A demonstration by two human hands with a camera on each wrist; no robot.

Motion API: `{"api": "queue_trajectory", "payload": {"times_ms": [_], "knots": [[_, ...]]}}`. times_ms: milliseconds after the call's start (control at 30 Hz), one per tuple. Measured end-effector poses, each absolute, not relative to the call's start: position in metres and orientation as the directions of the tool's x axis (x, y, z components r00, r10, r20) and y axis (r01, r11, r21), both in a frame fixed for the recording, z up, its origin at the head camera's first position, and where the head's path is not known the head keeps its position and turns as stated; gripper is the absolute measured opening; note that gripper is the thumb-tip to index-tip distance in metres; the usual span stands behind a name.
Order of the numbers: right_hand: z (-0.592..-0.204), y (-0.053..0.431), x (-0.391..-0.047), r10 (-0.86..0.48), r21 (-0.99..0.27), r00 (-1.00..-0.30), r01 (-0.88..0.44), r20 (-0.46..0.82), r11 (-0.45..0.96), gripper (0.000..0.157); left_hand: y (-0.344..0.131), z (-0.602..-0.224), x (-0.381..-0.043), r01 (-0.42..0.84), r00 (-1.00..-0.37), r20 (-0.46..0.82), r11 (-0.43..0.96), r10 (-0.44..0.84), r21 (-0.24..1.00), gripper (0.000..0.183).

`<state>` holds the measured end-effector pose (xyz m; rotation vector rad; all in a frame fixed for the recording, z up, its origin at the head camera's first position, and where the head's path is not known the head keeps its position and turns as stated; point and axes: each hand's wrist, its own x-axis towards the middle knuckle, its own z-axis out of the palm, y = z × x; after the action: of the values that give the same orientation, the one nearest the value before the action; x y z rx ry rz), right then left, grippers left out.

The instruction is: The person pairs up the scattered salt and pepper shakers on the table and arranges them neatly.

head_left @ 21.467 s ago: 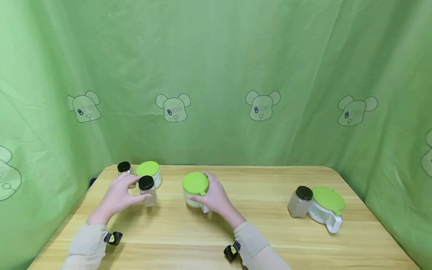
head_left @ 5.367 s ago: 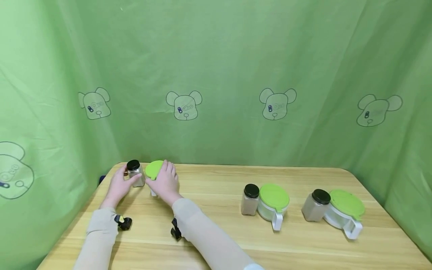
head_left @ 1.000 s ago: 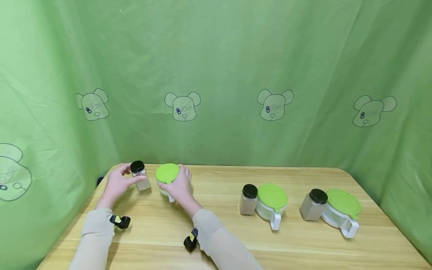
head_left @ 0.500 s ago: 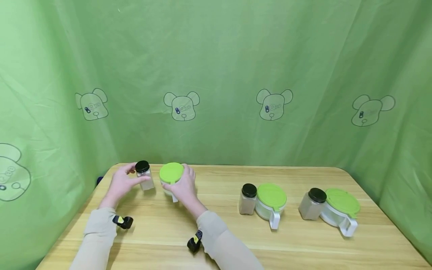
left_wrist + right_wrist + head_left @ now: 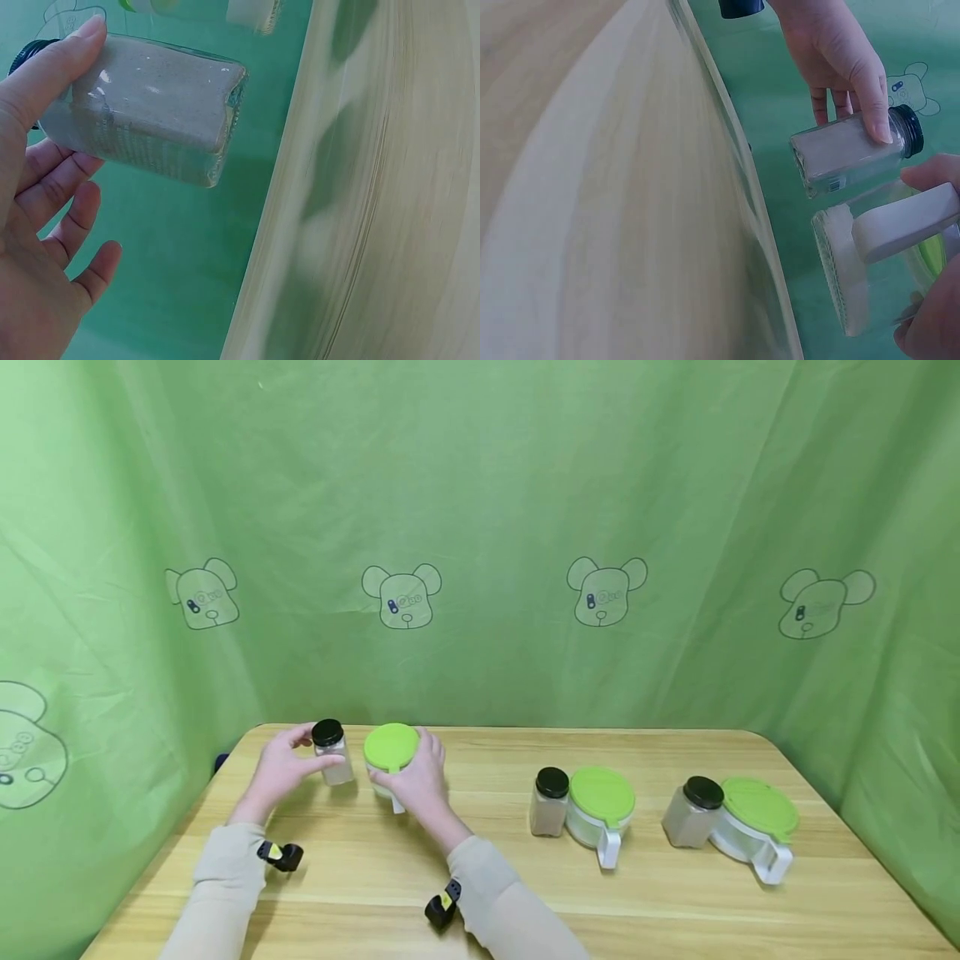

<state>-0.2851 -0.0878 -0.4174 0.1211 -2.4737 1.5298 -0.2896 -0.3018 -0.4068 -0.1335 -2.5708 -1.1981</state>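
My left hand (image 5: 287,767) grips a clear spice jar (image 5: 338,772) with a black lid and greyish contents, thumb on one side and fingertips on the other. In the left wrist view the jar (image 5: 154,105) is off the table, and the two smallest fingers stand free of it. Close to its right, my right hand (image 5: 420,778) grips a clear seasoning pot with a green lid (image 5: 391,746) around its sides. The pot's white handle (image 5: 904,225) points toward me, and white contents show at its base. In the right wrist view the pot also appears raised.
Right of centre, a black-lidded jar (image 5: 548,812) stands beside a green-lidded pot (image 5: 602,793). A similar jar (image 5: 689,820) and pot (image 5: 759,808) stand farther right. The wooden table (image 5: 360,885) ends at a green curtain (image 5: 480,527) behind.
Both hands have moved right from the table's back left corner, carrying the jar and pot together. Since the oldest frame, another jar and pot have come to stand right of centre.
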Motion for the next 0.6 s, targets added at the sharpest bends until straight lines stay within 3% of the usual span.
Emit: {"api": "queue_trajectory", "payload": {"times_ms": [600], "knots": [[-0.418,-0.069,-0.274,0.064,-0.863,-0.969,-0.183,0.24,0.471,0.093,-0.284,-0.404,-0.286,0.255,-0.948,0.316,0.645,0.021,0.72,0.066]]}}
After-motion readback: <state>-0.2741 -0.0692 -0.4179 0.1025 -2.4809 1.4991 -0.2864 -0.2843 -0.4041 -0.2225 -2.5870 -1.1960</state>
